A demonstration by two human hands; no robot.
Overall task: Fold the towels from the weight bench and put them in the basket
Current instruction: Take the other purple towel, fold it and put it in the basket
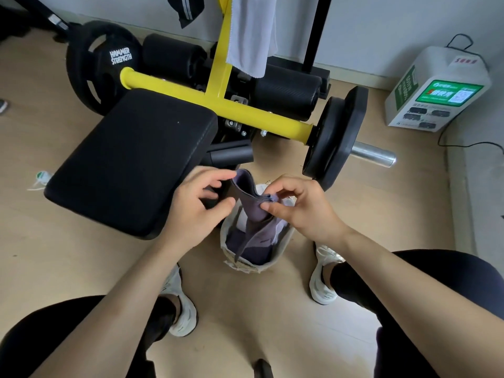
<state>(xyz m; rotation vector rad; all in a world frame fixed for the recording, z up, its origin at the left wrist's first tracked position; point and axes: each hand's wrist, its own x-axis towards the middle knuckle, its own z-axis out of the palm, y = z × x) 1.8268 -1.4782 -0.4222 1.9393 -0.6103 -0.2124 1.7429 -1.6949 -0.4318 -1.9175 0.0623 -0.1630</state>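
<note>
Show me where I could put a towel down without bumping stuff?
The black bench pad top is bare. Bare floor lies between the two white shoes, below the basket, and right of the weight plate toward the white charging box. It is crowded at the basket, already holding cloth, where the right hand pinches the purple towel.

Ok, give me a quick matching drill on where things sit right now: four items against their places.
Things
1. purple towel
2. white towel
3. basket
4. weight plate

Places
A. on the floor between the shoes
B. pinched by the right hand
C. slid onto the steel bar
D. hanging over the yellow frame

Pairs: 1-B, 2-D, 3-A, 4-C
</note>
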